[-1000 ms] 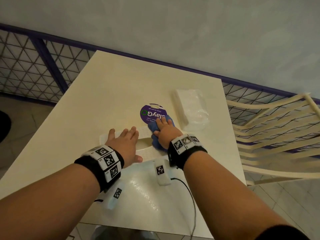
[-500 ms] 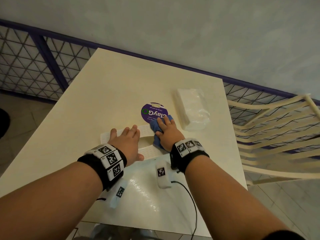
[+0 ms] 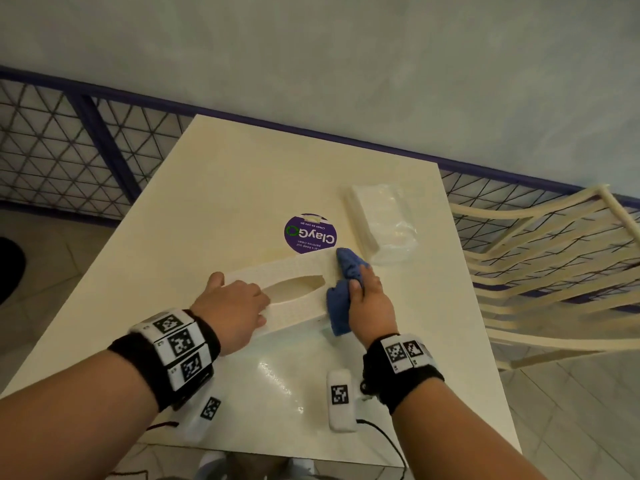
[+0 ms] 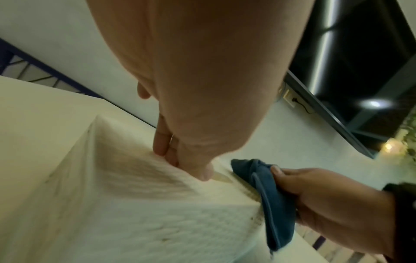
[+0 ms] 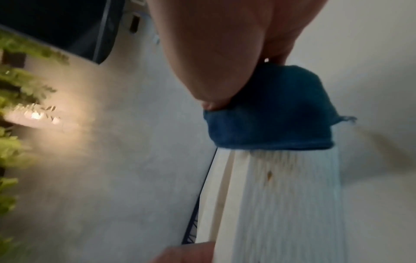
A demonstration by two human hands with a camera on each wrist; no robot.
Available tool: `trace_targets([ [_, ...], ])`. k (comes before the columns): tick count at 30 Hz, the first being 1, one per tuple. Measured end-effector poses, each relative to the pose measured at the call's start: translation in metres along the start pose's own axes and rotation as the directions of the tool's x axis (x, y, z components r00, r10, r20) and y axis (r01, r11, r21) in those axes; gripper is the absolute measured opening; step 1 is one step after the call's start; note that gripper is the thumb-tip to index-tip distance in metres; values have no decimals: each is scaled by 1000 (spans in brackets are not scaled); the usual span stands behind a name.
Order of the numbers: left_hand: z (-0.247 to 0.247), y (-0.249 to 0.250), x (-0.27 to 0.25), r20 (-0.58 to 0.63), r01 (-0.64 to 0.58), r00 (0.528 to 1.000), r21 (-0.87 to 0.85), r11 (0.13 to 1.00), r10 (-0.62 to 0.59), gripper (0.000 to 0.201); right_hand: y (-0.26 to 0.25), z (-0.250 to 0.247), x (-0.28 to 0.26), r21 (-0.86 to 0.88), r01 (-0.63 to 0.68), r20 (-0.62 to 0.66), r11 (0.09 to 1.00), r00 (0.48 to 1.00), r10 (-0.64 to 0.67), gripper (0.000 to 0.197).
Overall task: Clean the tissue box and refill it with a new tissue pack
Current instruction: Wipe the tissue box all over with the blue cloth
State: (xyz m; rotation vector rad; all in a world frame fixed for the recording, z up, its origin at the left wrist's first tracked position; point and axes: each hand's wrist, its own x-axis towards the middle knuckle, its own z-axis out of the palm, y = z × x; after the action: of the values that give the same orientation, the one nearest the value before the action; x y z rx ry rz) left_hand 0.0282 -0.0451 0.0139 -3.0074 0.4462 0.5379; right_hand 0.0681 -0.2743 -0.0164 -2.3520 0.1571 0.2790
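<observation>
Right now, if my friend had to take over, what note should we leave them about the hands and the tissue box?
Left hand rests on the left end of the tissue box, steadying it; its fingertips are curled, gripping nothing.
Right hand grips the blue cloth against the box's right end.
The box sits mid-table with its oval slot up; brownish spots show on its side.
The new tissue pack lies wrapped, apart, farther back right.
Done: wiping is under way.
Left: finish cleaning, then refill the box.

cream tissue box lying flat; wrapped tissue pack beside it
</observation>
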Motion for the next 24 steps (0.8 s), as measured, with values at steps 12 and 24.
trace_targets([
  [12, 5, 39, 17, 148, 15, 988, -404, 915, 50, 45, -18, 71, -55, 282, -171, 202, 944, 973, 116, 64],
  [24, -2, 27, 34, -78, -75, 997, -956, 284, 0, 42, -22, 12, -33, 189, 58, 250, 980, 962, -105, 70],
])
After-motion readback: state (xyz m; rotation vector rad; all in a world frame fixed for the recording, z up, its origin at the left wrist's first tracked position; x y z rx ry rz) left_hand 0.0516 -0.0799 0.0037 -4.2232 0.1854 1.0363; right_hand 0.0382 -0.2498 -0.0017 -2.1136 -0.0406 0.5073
